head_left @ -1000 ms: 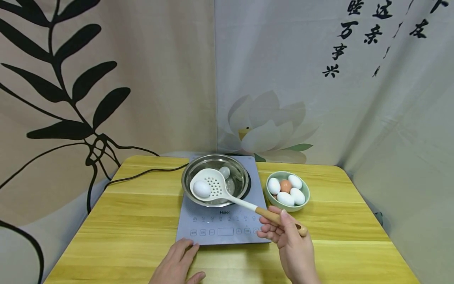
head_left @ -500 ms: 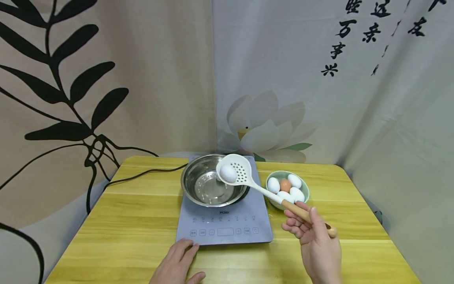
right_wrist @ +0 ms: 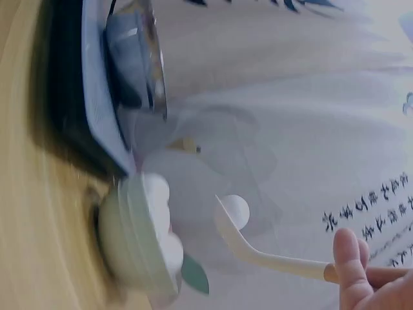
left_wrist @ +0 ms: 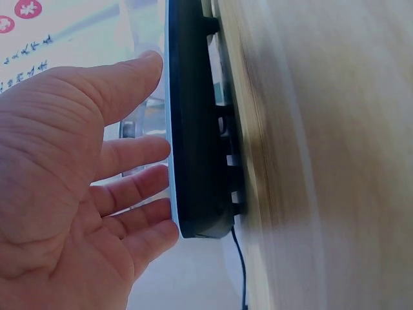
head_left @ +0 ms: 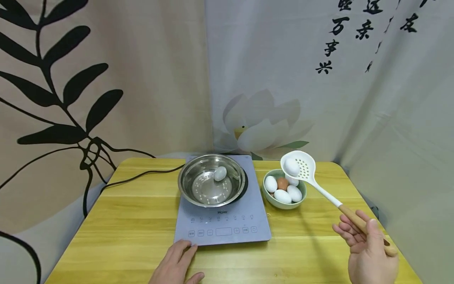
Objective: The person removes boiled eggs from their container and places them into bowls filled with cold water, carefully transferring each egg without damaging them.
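Note:
My right hand (head_left: 370,252) grips the wooden handle of a white slotted spoon (head_left: 307,163), raised at the right. A white egg (head_left: 292,167) lies in its bowl; the right wrist view shows that egg (right_wrist: 235,211) above the level of the green bowl's rim. Below and left of the spoon stands the green bowl (head_left: 268,199), holding several white eggs and a brown egg (head_left: 282,184). One egg (head_left: 220,173) sits in the steel pot (head_left: 184,193) on the induction cooker (head_left: 222,236). My left hand (head_left: 177,260) rests with fingertips at the cooker's front edge, fingers extended.
The wooden table (head_left: 124,228) carries the cooker and bowl. A black cord (head_left: 142,175) runs from behind the cooker to the left edge. Printed curtains (head_left: 170,98) hang close behind the table and along its right side.
The spoon with its egg has travelled from over the pot, past the bowl, to the right. The egg in the pot is uncovered to view. My left hand stays in place.

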{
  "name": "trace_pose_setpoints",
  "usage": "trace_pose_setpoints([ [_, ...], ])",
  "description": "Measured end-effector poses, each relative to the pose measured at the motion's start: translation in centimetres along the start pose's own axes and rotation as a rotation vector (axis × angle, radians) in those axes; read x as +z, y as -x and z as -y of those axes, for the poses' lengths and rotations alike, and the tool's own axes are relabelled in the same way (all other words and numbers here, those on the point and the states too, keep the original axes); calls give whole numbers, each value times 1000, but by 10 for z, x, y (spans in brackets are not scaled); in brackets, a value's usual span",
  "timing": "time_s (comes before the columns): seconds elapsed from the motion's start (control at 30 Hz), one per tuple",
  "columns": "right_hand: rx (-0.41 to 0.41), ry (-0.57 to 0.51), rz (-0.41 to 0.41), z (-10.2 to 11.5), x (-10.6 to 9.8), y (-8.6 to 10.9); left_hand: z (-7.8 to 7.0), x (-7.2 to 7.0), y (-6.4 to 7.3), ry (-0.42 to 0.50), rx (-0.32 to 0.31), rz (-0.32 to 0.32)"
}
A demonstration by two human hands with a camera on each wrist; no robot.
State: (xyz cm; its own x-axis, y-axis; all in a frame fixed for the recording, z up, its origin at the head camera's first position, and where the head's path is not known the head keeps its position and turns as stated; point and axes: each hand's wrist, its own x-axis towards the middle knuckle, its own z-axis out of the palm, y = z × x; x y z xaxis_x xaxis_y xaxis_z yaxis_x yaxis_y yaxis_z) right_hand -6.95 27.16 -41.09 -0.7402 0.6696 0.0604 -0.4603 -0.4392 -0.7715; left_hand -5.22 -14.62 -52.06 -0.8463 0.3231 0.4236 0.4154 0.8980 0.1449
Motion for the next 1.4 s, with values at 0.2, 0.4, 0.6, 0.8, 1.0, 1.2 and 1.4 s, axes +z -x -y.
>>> trace_pose_setpoints([
  [0.2,-44,62,-123,1,-11,-3,2,3,2,-22,18,-59],
  [0.4,-15,82,-169,-2,-18,-3,2,3,3,-22,19,-65],
  [0.6,1,107,-128,-6,-17,-4,2,2,2,-20,21,-45],
  [0.8,88,76,21,-11,-23,-26,-1,-3,0,28,-18,53],
  [1.0,162,-40,377,-14,-37,-66,-1,-1,0,11,4,18],
  [1.2,210,-82,590,-11,-43,-97,2,1,0,-28,45,-57],
  [1.4,158,-7,678,-6,-40,-112,2,3,0,-31,55,-74],
])
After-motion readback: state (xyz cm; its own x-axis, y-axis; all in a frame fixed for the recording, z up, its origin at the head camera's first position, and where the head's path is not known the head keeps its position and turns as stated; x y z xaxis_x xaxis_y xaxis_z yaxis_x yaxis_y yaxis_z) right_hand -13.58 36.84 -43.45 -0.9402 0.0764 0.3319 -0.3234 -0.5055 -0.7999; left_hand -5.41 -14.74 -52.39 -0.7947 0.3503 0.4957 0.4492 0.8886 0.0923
